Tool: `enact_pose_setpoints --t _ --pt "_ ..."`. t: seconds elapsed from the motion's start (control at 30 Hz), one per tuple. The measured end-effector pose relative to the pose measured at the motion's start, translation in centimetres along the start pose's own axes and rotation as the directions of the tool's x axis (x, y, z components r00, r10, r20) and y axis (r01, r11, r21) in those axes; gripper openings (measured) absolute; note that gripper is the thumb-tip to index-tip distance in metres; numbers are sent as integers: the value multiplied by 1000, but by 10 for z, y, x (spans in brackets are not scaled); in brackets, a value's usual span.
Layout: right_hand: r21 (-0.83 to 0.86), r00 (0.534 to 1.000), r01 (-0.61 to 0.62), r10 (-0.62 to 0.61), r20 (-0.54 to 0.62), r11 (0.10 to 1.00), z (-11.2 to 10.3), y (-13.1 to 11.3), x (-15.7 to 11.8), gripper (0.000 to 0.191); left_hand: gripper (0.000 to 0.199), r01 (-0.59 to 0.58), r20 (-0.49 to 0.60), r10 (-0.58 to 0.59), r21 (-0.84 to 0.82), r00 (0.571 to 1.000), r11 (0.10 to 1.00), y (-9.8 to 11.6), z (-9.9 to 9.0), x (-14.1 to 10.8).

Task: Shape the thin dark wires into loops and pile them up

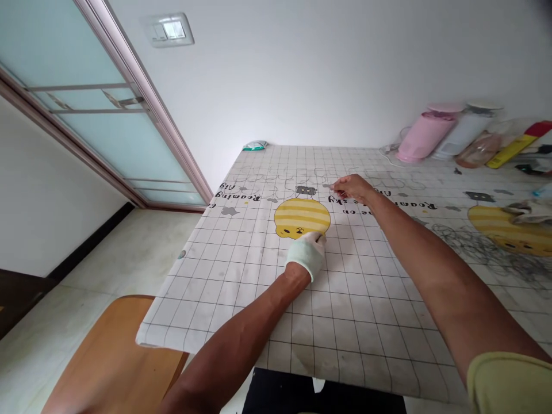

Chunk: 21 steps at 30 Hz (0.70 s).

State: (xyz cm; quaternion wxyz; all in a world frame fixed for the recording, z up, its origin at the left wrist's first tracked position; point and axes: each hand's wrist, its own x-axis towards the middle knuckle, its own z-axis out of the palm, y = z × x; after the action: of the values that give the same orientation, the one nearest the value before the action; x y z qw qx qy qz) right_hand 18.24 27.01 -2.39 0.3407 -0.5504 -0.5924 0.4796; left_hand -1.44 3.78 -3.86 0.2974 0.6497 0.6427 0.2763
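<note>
My left hand [307,250] wears a whitish glove and rests on the checked tablecloth [241,276], at the lower edge of a printed yellow striped balloon. Its fingers are curled, and whatever lies under them is hidden. Further back and to the right, my bare right hand [352,188] hovers close over the cloth, thumb and fingers pinched together. Anything in that pinch is too small to make out. Thin dark looping strands [280,174] stretch along the back of the cloth behind both hands. A denser dark tangle [461,241] of similar strands lies to the right.
At the back right stand a pink cylinder [426,135] and a white one [463,132], beside a yellow and red box [517,144]. A whitish glove [535,211] lies at the right. A small packet [255,145] sits at the back left corner. A wooden chair [116,356] is at left.
</note>
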Motion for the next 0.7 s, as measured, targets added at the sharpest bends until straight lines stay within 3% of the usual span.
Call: enact_pose_setpoints --t 0.2,0.5,0.7 --pt "-130 1000 -19 19 -5 991 -2 2 6 24 30 22 27 -21 -8 999 1000 4 -4 -2" --pt "-292 992 -71 36 -123 954 14 -6 10 25 30 1 -8 -1 16 1000 1000 2 -2 -2" --pt "-357 985 -46 -17 -173 933 2 -13 -21 25 29 -29 -22 30 67 999 997 0 -1 1"
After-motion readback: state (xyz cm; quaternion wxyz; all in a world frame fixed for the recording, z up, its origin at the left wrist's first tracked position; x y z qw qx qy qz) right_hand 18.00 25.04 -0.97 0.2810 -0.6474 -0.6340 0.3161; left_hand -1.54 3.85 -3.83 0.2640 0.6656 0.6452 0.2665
